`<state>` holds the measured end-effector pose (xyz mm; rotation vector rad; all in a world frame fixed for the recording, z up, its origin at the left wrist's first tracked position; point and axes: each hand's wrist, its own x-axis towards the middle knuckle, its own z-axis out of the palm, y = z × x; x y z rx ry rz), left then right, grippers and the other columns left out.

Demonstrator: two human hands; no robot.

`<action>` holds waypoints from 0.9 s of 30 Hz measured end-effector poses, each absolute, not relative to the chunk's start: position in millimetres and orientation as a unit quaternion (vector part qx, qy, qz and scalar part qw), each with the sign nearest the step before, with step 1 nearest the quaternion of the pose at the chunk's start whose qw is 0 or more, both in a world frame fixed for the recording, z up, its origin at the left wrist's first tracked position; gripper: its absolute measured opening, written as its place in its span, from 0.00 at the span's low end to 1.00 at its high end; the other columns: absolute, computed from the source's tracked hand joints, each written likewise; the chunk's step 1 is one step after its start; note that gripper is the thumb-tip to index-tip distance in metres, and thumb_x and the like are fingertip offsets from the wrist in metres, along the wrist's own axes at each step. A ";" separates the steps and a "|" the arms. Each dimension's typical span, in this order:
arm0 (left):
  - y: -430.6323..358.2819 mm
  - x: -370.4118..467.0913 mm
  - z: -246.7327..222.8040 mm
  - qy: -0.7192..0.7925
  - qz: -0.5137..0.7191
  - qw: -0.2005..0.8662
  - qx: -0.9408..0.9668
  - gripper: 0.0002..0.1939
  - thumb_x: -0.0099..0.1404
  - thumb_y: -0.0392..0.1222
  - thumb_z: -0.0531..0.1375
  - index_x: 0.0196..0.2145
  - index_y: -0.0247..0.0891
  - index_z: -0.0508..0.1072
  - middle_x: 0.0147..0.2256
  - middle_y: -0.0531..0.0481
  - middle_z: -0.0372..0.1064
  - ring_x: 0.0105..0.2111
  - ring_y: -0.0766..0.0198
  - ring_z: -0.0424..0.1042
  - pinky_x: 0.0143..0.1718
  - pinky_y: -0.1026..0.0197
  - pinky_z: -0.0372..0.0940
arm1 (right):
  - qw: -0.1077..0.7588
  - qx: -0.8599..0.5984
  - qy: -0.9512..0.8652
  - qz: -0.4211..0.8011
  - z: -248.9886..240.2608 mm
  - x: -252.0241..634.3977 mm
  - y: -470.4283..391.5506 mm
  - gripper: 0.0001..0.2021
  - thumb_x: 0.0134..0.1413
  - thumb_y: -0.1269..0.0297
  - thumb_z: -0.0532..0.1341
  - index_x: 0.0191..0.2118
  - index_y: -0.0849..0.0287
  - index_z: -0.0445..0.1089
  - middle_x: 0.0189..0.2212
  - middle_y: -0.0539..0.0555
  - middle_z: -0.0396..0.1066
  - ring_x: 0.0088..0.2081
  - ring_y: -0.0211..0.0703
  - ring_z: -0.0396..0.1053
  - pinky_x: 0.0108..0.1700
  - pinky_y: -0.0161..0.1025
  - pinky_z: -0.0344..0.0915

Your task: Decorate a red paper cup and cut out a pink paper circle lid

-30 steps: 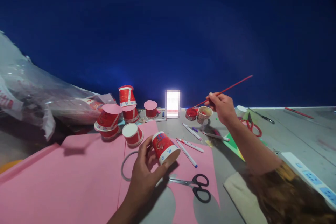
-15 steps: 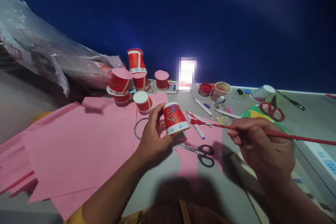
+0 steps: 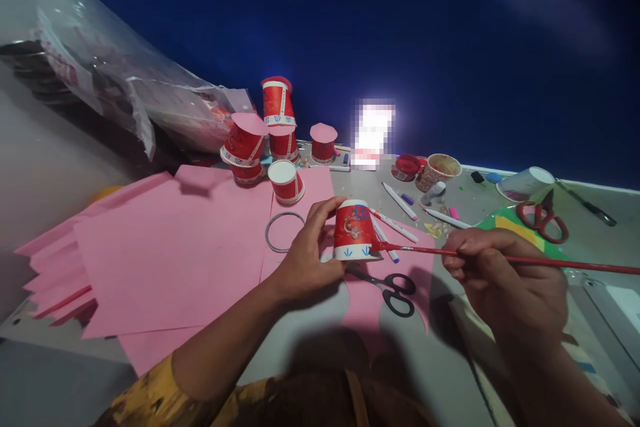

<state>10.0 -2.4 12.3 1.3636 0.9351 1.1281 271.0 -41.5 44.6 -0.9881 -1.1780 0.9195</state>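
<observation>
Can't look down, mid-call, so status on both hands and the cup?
Left hand: gripping red cup. Right hand: holding paintbrush, bristles at cup's side. Black-handled scissors close below cup.

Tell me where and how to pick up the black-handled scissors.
I'd pinch the black finger loops, coming down from above and the near right. The black-handled scissors lie flat, loops to the right, with the blades running left towards the red paper cup in the left hand, so the loops look like the freer end.

craft workspace with pink paper [image 3: 170,267], markers [image 3: 400,201]
</observation>
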 end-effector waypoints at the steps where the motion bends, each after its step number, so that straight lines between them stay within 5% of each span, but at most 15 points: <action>1: -2.6 10.3 12.5 0.392 0.475 0.541 0.574 0.44 0.52 0.30 0.69 0.66 0.46 0.67 0.67 0.40 0.60 0.64 0.41 0.70 0.68 0.38 0.66 | 0.622 -0.431 -0.515 0.401 43.7 271.2 -41.2 0.05 0.66 0.60 0.70 0.37 0.51 0.82 0.33 0.55 0.74 0.30 0.42 0.74 0.26 0.37 0.72; 27: -1.7 7.1 6.1 0.378 0.457 0.522 0.613 0.44 0.54 0.31 0.68 0.66 0.50 0.64 0.67 0.42 0.58 0.67 0.42 0.66 0.69 0.36 0.65 | 0.602 -0.394 -0.582 0.380 49.7 268.3 -40.9 0.05 0.66 0.62 0.69 0.38 0.54 0.82 0.31 0.54 0.75 0.36 0.47 0.72 0.36 0.44 0.65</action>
